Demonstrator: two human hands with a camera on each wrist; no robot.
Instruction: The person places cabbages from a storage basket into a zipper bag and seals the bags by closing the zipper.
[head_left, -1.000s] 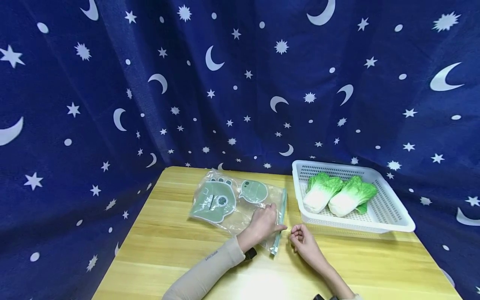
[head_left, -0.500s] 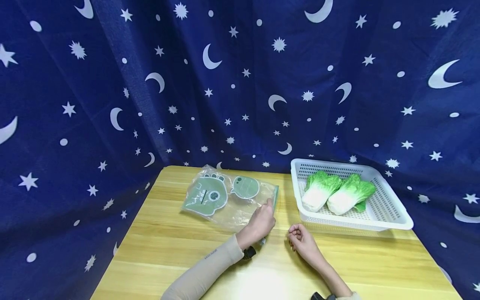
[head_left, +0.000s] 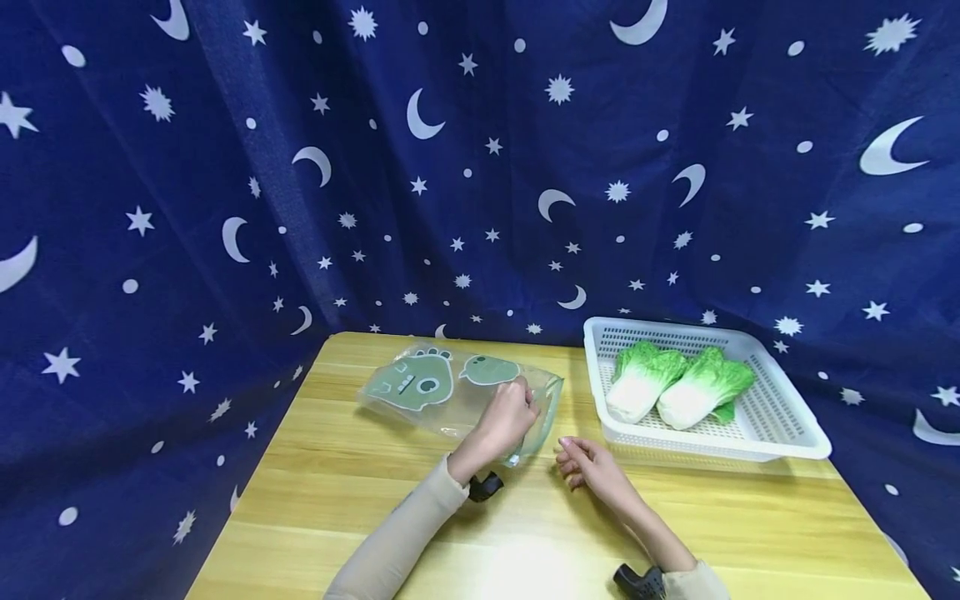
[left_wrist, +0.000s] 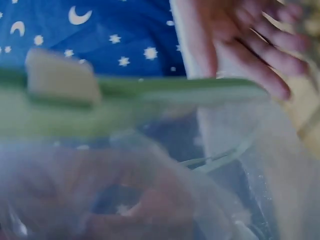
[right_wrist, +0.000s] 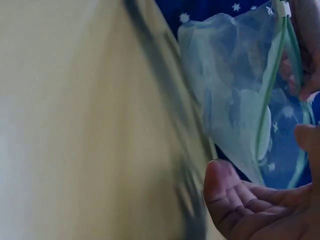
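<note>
I log the left hand [head_left: 504, 417] grasping the bag [head_left: 467, 400] near its mouth, left of the basket [head_left: 712, 444]. The right hand [head_left: 588, 468] is relaxed, released, by the basket's near-left corner.

Two cabbages [head_left: 703, 395] in white basket [head_left: 782, 413] — starry blue curtain [head_left: 510, 192]

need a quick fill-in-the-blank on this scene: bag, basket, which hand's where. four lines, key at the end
1. The hand holding the clear bag is the person's ____ one.
2. The strip along the bag's opening is coloured ____.
3. The white basket contains exactly ____ cabbages.
4. In the head view, the basket is to the ____ of the bag.

Missing words: left; green; two; right
</note>
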